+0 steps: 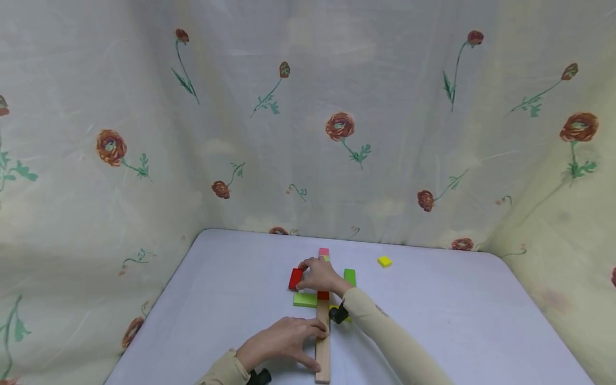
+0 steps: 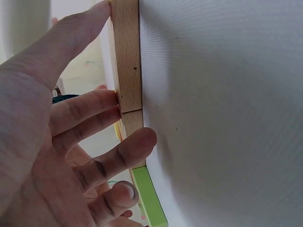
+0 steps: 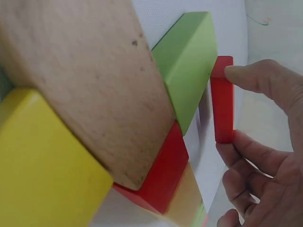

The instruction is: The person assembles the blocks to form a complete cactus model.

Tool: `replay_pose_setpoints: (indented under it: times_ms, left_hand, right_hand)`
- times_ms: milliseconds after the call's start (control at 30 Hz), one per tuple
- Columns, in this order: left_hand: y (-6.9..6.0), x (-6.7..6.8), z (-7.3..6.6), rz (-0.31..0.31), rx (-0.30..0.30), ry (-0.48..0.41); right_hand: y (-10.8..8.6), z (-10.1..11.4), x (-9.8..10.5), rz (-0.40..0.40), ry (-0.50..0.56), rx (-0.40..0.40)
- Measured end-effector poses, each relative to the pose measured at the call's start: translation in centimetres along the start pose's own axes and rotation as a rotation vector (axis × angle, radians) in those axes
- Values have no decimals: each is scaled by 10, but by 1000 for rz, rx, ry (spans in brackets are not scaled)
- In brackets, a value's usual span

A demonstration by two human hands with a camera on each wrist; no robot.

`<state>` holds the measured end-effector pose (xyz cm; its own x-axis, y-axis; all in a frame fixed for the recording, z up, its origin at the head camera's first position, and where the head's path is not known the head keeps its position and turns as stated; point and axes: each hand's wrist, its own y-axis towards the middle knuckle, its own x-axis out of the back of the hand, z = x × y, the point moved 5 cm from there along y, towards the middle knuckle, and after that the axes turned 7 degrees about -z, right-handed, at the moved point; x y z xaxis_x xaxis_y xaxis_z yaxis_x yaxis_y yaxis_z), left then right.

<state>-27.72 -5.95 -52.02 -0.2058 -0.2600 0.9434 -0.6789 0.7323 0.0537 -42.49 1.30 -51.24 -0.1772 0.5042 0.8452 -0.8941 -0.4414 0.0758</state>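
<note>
My right hand (image 1: 321,275) pinches a red block (image 3: 223,106) between thumb and finger at its two ends, left of the column's upper part. Below it, a light green block (image 1: 305,300) juts left from the column, beside another red block (image 1: 323,295). Along the column's near part run wooden blocks (image 1: 323,358) laid end to end. My left hand (image 1: 284,342) rests against their left side, thumb and fingertips touching the wood and fingers spread. In the left wrist view the seam between two wooden blocks (image 2: 127,61) shows beside the fingertips.
A pink block (image 1: 324,251) tops the column's far end. To the right lie a green block (image 1: 349,275) and a yellow block (image 3: 47,165), the latter partly hidden by the right wrist in the head view. Farther off sits a small yellow block (image 1: 384,261). Flowered cloth (image 1: 385,133) surrounds the white table (image 1: 457,321).
</note>
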Motion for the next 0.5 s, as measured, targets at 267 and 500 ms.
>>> replay_pose_setpoints:
  times_ms: [267, 500]
  left_hand:
    - [0, 0, 0, -10, -21, 21]
    - [1, -1, 1, -4, -12, 10]
  right_hand:
    - [1, -3, -2, 35, -67, 19]
    - [1, -3, -2, 67, -81, 5]
